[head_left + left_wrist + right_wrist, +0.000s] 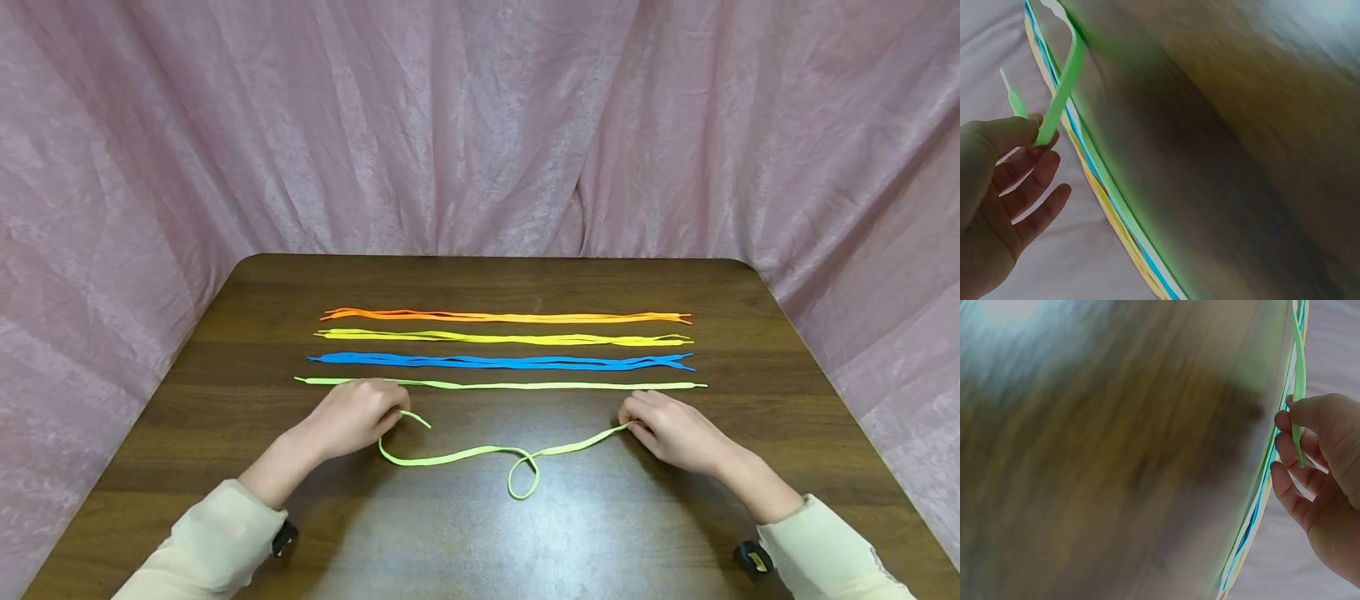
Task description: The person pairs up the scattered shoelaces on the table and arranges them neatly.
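Note:
A light green shoelace (450, 457) hangs slack between the two hands, with a small loop in its middle lying on the table. Near one end, the left hand (365, 414) pinches it between thumb and forefinger; a short tail sticks out past the fingers, as the left wrist view shows. At the other end, the right hand (672, 428) pinches the lace close to its tip (1300, 456). Just beyond both hands a second green shoelace (525, 386) lies straight across the table, partly hidden behind the left hand.
Behind the straight green lace lie blue shoelaces (480, 362), yellow shoelaces (510, 338) and orange shoelaces (480, 317), in parallel rows. The brown wooden table (225, 367) has rounded far corners. Pink curtains (480, 125) surround it at the back and sides.

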Demonstrator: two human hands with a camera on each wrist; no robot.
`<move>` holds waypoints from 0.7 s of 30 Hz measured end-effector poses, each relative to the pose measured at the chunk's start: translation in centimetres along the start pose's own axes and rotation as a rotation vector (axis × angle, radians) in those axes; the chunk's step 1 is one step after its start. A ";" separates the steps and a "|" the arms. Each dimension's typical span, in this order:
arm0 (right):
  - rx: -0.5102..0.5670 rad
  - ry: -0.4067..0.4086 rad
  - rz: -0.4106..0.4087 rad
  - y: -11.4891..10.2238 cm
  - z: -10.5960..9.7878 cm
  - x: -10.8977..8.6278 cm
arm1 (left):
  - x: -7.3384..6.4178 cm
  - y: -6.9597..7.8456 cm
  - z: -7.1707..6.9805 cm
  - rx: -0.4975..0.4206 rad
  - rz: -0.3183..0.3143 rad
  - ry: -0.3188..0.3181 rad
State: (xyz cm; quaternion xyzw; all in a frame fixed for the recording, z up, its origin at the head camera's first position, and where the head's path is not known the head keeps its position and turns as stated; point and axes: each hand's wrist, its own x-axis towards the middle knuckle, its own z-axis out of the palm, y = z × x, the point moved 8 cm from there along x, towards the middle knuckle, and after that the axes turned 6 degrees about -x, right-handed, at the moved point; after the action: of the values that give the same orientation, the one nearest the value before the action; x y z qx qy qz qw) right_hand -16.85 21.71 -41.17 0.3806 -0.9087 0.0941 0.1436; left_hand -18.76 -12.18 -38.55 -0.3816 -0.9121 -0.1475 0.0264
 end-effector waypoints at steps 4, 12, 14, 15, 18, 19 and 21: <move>-0.018 0.004 0.033 1.2 -0.3 -0.5 | -1.0 -1.8 -0.5 -0.027 -0.069 0.015; -0.031 -0.001 0.082 3.4 -0.8 -1.3 | -3.1 -5.3 -1.2 0.006 -0.182 0.045; -0.034 -0.007 0.091 3.8 -0.9 -1.6 | -3.6 -6.1 -1.3 0.008 -0.203 0.046; -0.035 -0.010 0.093 4.1 -1.0 -1.7 | -3.9 -6.5 -1.4 0.005 -0.215 0.045; -0.045 -0.006 0.107 4.7 -1.2 -2.0 | -4.5 -7.6 -1.6 0.007 -0.255 0.041; -0.052 -0.004 0.114 4.9 -1.2 -2.2 | -4.8 -8.0 -1.7 0.003 -0.268 0.036; -0.063 -0.004 0.130 5.3 -1.3 -2.4 | -5.1 -8.8 -1.8 -0.002 -0.298 0.029</move>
State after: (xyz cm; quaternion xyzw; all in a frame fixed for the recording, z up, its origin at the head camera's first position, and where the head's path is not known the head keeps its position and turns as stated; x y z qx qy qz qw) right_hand -18.82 27.36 -41.02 0.3165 -0.9342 0.0737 0.1474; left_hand -21.43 -22.08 -39.88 -0.2397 -0.9581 -0.1562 0.0167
